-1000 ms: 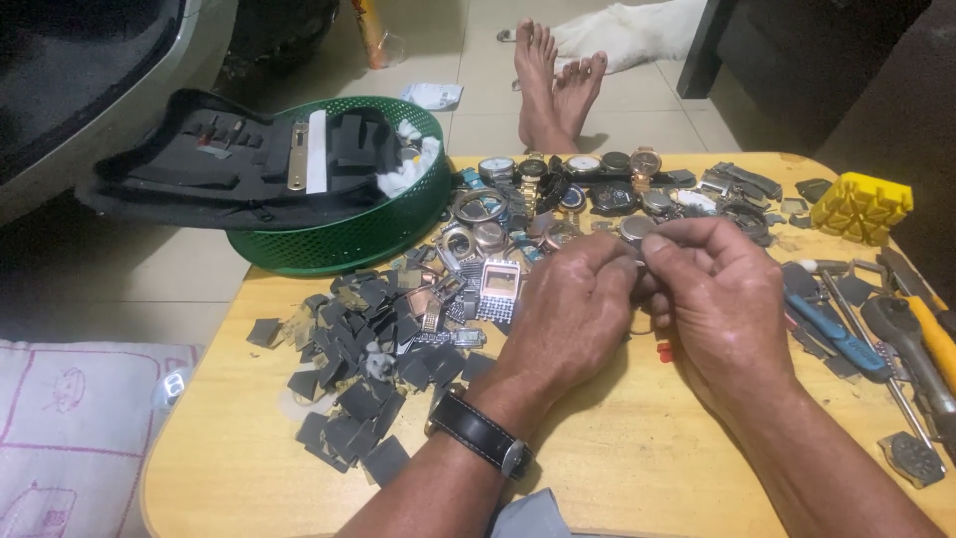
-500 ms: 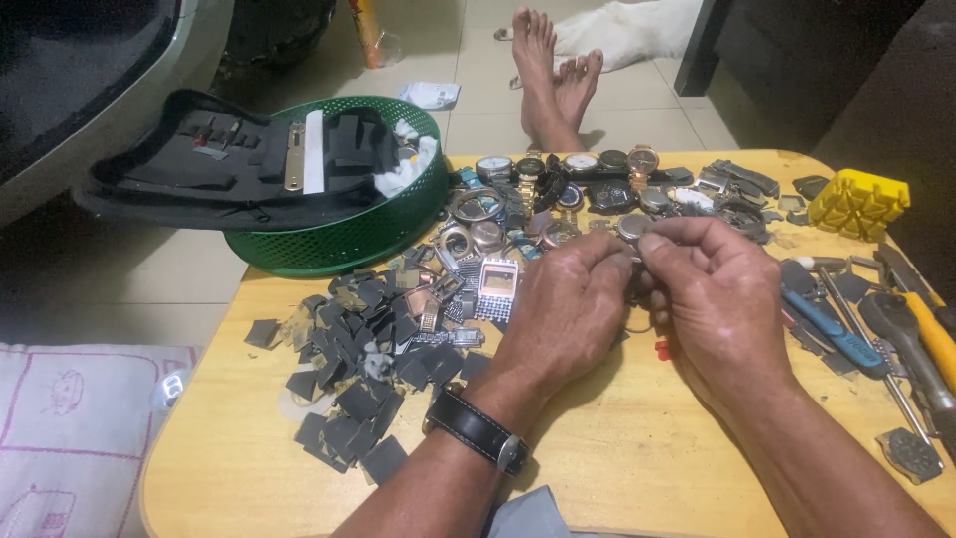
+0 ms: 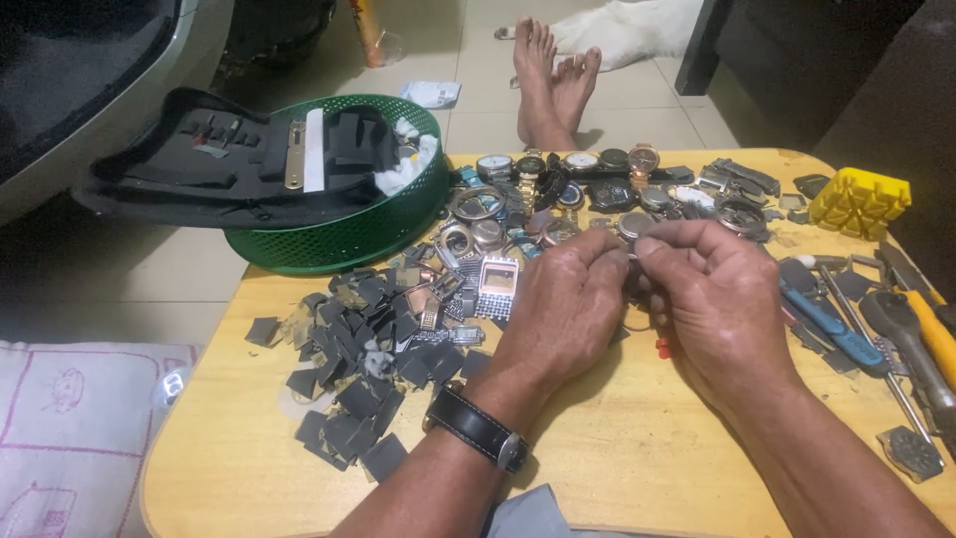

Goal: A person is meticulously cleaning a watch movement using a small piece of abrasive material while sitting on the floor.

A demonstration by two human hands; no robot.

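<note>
From my feed the light is moderate and warm, coming from overhead and slightly from 12 o'clock; the wooden table glows yellow and evenly lit. My left hand and right hand cast soft shadows toward 6 o'clock on the wood. Toward 9 and 10 o'clock the frame falls dim, and the 2 o'clock corner goes nearly black. I see small glints on the watch faces at 12 o'clock. Focus holds well at centre; the edges soften a little, and lines bow slightly near the corners.
</note>
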